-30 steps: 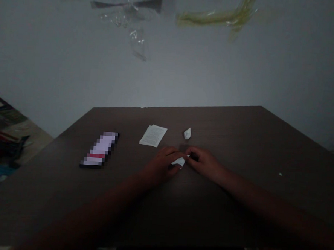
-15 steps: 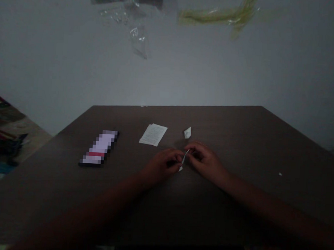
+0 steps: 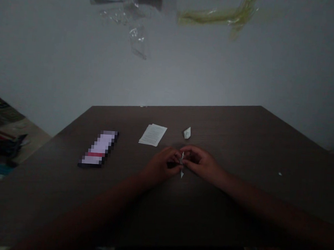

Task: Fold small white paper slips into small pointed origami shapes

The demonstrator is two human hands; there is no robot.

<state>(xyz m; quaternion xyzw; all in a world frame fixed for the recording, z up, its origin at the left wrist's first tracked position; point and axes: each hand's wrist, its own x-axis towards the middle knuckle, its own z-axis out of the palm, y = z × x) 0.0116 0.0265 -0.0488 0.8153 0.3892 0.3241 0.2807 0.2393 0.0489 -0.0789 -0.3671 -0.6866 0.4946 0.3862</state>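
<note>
Between my two hands is a small folded piece of white paper (image 3: 181,175), its pointed lower end sticking out below my fingers. My left hand (image 3: 164,163) pinches it from the left, thumb near the lower part. From the right, my right hand (image 3: 200,160) grips its upper part between thumb and fingers. Most of the paper is hidden by the fingers. Just beyond my hands lies a folded white paper piece (image 3: 187,133) with pointed corners. A small stack of printed paper sheets (image 3: 153,134) rests to its left.
A phone (image 3: 99,149) with a lit, blurred screen lies at the left of the brown table (image 3: 229,125). A tiny white scrap (image 3: 280,173) is on the right. Behind the table stands a pale wall (image 3: 215,71) with clear and yellow tape (image 3: 215,18).
The paper in my hands has turned more upright, and its lower tip now sticks out further down. My right hand has shifted slightly left and down, closer to my left.
</note>
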